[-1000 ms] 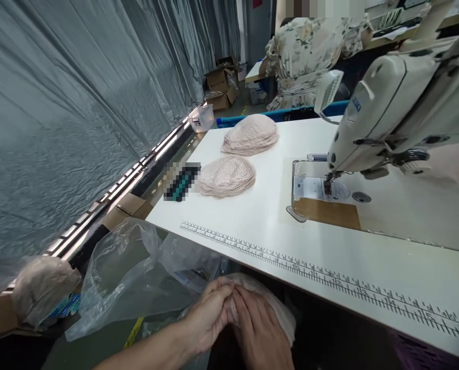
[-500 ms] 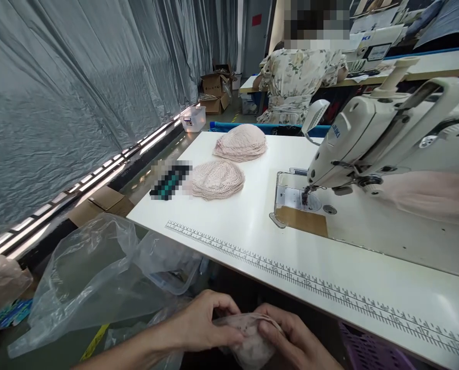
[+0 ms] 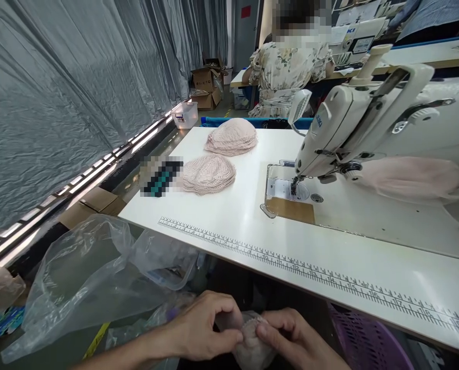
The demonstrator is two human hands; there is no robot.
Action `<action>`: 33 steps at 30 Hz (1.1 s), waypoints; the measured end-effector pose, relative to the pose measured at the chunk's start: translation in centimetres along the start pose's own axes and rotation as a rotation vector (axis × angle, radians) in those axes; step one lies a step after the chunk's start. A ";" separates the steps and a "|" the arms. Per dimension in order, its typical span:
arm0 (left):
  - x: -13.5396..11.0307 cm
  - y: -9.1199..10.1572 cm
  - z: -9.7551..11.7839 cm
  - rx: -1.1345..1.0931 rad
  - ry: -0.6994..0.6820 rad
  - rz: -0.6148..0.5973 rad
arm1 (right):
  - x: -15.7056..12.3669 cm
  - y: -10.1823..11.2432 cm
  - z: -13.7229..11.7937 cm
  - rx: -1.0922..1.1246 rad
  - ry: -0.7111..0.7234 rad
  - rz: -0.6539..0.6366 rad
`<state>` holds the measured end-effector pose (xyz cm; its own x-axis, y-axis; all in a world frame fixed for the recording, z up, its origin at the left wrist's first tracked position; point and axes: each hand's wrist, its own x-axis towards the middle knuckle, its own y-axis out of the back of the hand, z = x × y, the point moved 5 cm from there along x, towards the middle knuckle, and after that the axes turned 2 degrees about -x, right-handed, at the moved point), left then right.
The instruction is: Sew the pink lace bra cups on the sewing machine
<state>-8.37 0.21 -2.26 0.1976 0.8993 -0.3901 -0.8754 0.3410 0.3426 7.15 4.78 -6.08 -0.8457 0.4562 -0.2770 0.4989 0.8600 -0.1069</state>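
Observation:
Below the table's front edge, a thin pale pink fabric piece point(image 3: 253, 345) hangs gathered between both hands. My left hand point(image 3: 208, 326) has thumb and forefinger closed at its left edge. On the other side, my right hand point(image 3: 291, 336) pinches the top edge between thumb and fingers. The lower part of the cloth runs out of the picture. On the white table point(image 3: 214, 213) lie two stacks of similar pink pieces: a perforated, lace-like stack point(image 3: 209, 176) and, behind it, another stack point(image 3: 232, 137).
A sewing machine point(image 3: 329, 128) stands at right, with pink cloth point(image 3: 414, 177) under its arm. A printed ruler point(image 3: 283, 263) follows the table's front edge. Clear plastic bags point(image 3: 79, 272) lie at left; a purple basket point(image 3: 368, 339) is below right. A person point(image 3: 291, 77) sits beyond.
The view has swung slightly right, so the table and machine appear further left. The fabric piece looks more bunched, and its top edge has shifted between my fingers.

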 end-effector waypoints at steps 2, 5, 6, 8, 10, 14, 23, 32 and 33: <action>0.0 -0.3 0.3 -0.055 -0.012 -0.032 | -0.4 0.3 0.1 -0.032 -0.025 0.002; -0.1 -0.4 0.5 -0.132 -0.021 -0.066 | -1.0 0.9 0.3 -0.121 -0.049 0.025; -0.1 -0.3 0.6 -0.135 -0.018 -0.064 | -1.1 1.0 0.4 -0.151 -0.055 0.029; -0.2 -0.2 0.5 -0.128 -0.009 -0.051 | -1.2 0.9 0.3 -0.193 -0.068 0.034; -0.3 -0.1 0.3 -0.135 0.012 -0.037 | -1.1 0.5 0.0 -0.194 -0.074 0.036; -0.4 -0.2 -0.4 -0.181 0.051 -0.017 | -0.9 -0.1 -0.6 -0.146 -0.061 0.038; -0.4 -0.5 -1.3 -0.330 0.146 -0.011 | -1.2 -0.2 -0.7 -0.238 -0.134 0.058; -0.6 -0.3 -1.0 -0.185 0.113 0.028 | -1.0 -0.3 -0.2 -0.271 -0.123 0.083; -0.6 -0.3 -1.0 -0.161 0.111 0.027 | -1.0 -0.3 0.0 -0.294 -0.131 0.089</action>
<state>-8.69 -0.70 -2.94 0.1312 0.8687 -0.4777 -0.9408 0.2610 0.2163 7.83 4.06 -5.73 -0.7600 0.5157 -0.3955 0.4776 0.8559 0.1983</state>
